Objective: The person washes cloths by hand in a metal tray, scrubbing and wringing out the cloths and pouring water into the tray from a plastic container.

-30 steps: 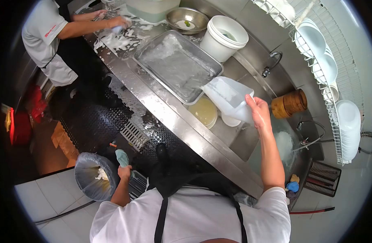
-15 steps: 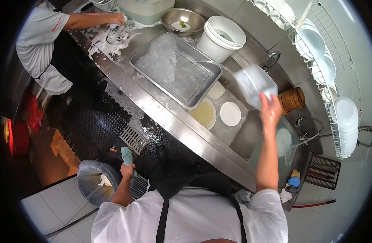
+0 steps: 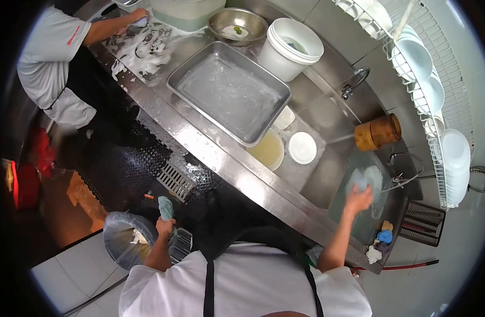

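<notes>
My left hand is closed round a bunched grey-green cloth, low beside a lined bin. Over the water-filled sink basin, my right hand has its fingers curled on a translucent plastic container. That container is blurred and hard to separate from the whitish water about it. A wet metal tray lies across the sink's edge, with a thin film of water on its bottom. Below it sit a tub of yellowish liquid and a round white lid.
White buckets, a steel bowl and a wooden container line the wall side. A rack of white bowls hangs at right. The lined bin stands at left. A co-worker wipes the foamy counter.
My right hand has swung down from above the tray's right side into the sink basin with the container. The poured water has spread over the tray. The co-worker's hand has moved left.
</notes>
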Demonstrator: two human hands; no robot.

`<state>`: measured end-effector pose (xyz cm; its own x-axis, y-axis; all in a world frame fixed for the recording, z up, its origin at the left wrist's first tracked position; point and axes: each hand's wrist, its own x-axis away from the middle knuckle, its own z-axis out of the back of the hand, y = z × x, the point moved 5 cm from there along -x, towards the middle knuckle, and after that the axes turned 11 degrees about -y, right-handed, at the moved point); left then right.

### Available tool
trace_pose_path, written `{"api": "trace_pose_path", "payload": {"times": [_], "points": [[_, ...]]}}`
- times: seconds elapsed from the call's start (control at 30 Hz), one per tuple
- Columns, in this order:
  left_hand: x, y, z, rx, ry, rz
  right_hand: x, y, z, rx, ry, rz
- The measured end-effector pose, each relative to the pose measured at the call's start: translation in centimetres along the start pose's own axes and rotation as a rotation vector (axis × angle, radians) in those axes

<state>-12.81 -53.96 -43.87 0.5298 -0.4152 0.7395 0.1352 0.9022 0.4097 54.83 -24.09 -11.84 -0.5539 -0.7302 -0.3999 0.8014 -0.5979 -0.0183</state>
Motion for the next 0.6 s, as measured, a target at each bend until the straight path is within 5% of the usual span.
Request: {"api": "trace_pose_path", "payload": {"times": [0.07, 0.13, 0.17, 0.23, 0.3, 0.4, 0.6], "points": [[0.2, -0.7, -0.4, 0.03, 0.014, 0.005, -0.6, -6.3, -5.5, -0.663, -0.171, 0.18], [0.3, -1.5, -0.8, 0.068, 0.03, 0.026, 2.1, -16.1, -9.3, -1.281, -0.776, 0.015], [0.9, -1.4, -0.8, 0.083, 0.05, 0.023, 4.3, -21.0, -10.6, -1.443, -1.224, -0.044], [1.3, -1.9, -1.0, 0.096, 0.069, 0.016, 8.0, -29.7, -10.3, -1.501, -1.622, -0.081], [1.9, -1.8, -0.9, 0.097, 0.098, 0.026, 9.9, -35.5, -8.9, -1.624, -1.724, -0.068], [4.2, -1.9, -0.9, 0.129, 0.133, 0.061, 10.5, -38.5, -11.8, -1.555, -1.597, -0.177], [6.1, -4.5, -1.7, 0.183, 0.139, 0.106, 8.9, -33.4, -10.4, -1.638, -1.382, -0.2]]}}
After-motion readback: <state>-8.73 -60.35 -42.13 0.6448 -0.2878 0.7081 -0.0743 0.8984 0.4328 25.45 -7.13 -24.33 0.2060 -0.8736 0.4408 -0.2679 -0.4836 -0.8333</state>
